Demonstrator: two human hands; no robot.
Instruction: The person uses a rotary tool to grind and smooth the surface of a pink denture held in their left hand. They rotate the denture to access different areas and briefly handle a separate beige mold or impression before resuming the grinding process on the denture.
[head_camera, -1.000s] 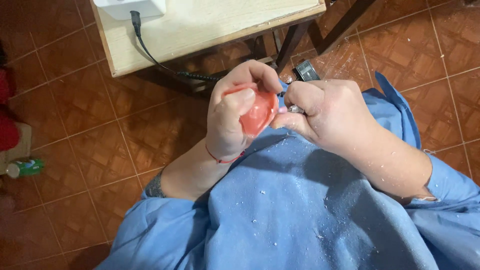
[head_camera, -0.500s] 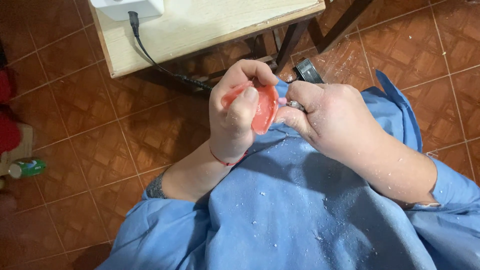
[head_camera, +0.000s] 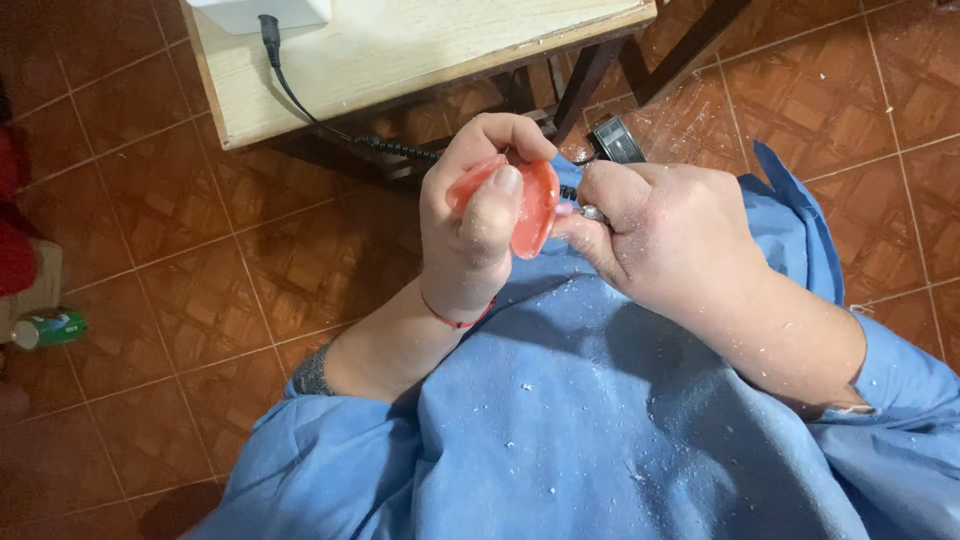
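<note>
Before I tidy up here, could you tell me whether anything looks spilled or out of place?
White specks are scattered over the blue gown and dust the right hand; a green bottle lies on its side on the floor.

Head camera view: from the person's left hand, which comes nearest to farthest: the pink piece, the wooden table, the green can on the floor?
1. Pink piece: held in the left hand.
2. Wooden table: just above, beyond the fingers.
3. Green can: far left on the tiled floor.

Two hands (head_camera: 480, 230), one red curved piece (head_camera: 530, 205), one wooden table (head_camera: 400, 50)
</note>
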